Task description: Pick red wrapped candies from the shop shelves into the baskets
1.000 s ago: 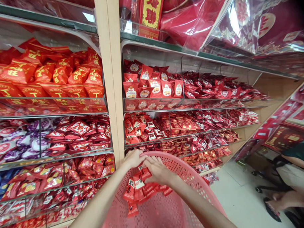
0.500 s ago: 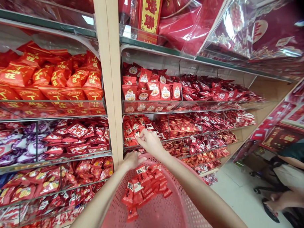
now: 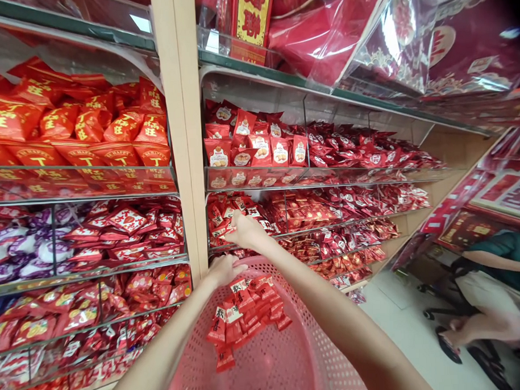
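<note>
My left hand (image 3: 223,270) is closed round the far rim of a pink perforated plastic basket (image 3: 287,362). A small pile of red wrapped candies (image 3: 249,309) with black characters on pale labels lies inside the basket. Beyond the rim, my right hand (image 3: 247,232) is at a shelf bin of similar red candies (image 3: 220,216). Its fingers are bent together at the candies, and what lies between them is hidden.
A wooden upright (image 3: 185,135) divides the shelves, with clear lips along the fronts. Orange-red packets (image 3: 87,127) and purple-and-white candies (image 3: 40,248) fill bins at left. More red packets (image 3: 258,146) sit above my hands. A seated person (image 3: 489,289) is at right.
The view has shifted slightly, so the shelves appear further left and higher. My right hand stays at the candy bin with a slightly changed finger pose. My left hand keeps its hold on the rim.
</note>
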Demonstrator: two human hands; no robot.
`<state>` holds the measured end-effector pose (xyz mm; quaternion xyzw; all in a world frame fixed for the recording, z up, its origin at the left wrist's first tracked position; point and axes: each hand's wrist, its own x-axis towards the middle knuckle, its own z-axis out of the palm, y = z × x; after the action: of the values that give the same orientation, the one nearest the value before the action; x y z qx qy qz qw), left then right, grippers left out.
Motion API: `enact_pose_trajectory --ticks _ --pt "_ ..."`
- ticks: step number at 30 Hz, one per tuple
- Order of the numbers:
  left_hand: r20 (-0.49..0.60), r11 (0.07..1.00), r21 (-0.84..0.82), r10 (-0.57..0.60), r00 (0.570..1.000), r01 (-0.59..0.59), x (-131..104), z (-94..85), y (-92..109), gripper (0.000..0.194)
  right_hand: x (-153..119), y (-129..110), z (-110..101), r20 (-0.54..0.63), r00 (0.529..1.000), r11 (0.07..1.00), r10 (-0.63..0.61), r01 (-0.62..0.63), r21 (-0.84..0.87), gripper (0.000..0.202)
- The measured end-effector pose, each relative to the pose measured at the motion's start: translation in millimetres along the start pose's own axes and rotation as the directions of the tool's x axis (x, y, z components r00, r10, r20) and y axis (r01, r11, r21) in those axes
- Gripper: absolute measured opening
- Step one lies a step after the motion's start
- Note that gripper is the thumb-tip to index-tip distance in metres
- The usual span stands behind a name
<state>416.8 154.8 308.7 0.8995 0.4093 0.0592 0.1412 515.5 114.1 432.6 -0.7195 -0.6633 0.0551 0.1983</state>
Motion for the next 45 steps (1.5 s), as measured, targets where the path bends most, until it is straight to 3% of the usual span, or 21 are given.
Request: enact_pose_trajectory --ticks 3,5,9,12,15,18,21,23,30,33,40,45 --pt "0.003 1.0 0.007 0.019 1.0 -0.019 -1.7 -3.1 2.2 0.043 -9.2 15.1 -6.9 -0.069 0.996 0.978 -0.057 0.07 0.196 0.029" --pt "0.011 1.0 0.008 0.014 1.0 -0.015 -2.5 -4.4 2.9 0.043 -21.7 26.3 -7.5 -0.076 0.993 0.907 -0.095 0.118 0.405 0.029" --pt "0.03 1.0 0.013 -0.006 1.0 0.006 -1.0 -1.3 -0.6 0.041 -66.2 55.1 -1.5 0.067 0.986 0.685 -0.156 0.059 0.726 0.028" --pt "0.016 1.0 0.0 0.01 1.0 -0.01 1.3 2.6 -4.6 0.043 -103.1 86.8 8.8 0.197 0.969 0.648 -0.146 -0.057 0.76 0.025" --pt "0.004 1.0 -0.018 0.01 1.0 -0.01 2.5 3.6 -6.2 0.048 -130.4 123.0 25.3 0.268 0.963 0.769 -0.036 -0.144 0.623 0.021" --pt "0.006 1.0 -0.019 0.013 1.0 -0.013 2.5 2.0 -5.6 0.048 -149.4 150.8 45.1 0.257 0.957 0.958 0.136 -0.194 0.213 0.015" --pt "0.01 1.0 -0.018 0.015 1.0 -0.015 1.5 -0.5 -4.0 0.05 -163.2 160.6 61.4 0.224 0.948 0.966 0.226 -0.188 -0.18 0.017" --pt "0.021 1.0 -0.023 0.014 1.0 -0.014 0.5 -2.1 -2.9 0.05 -168.5 158.4 68.5 0.241 0.94 0.938 0.241 -0.162 -0.306 0.023" --pt "0.018 1.0 -0.004 0.016 1.0 -0.016 1.5 -1.0 -3.3 0.05 -171.7 145.7 81.1 0.249 0.936 0.892 0.249 -0.121 -0.436 0.032" --pt "0.013 1.0 0.006 0.02 1.0 -0.02 2.6 1.0 -4.6 0.05 -173.6 147.9 86.4 0.24 0.955 0.887 0.176 -0.048 -0.459 0.037" --pt "0.011 1.0 -0.009 0.022 1.0 -0.022 0.8 -0.2 -3.2 0.048 -175.6 158.5 96.1 0.077 0.997 0.814 -0.006 0.049 -0.579 0.03" --pt "0.017 1.0 -0.011 -0.002 1.0 0.002 2.0 1.2 -2.3 0.046 -174.4 165.5 107.9 0.069 0.997 0.842 -0.035 0.067 -0.536 0.038"
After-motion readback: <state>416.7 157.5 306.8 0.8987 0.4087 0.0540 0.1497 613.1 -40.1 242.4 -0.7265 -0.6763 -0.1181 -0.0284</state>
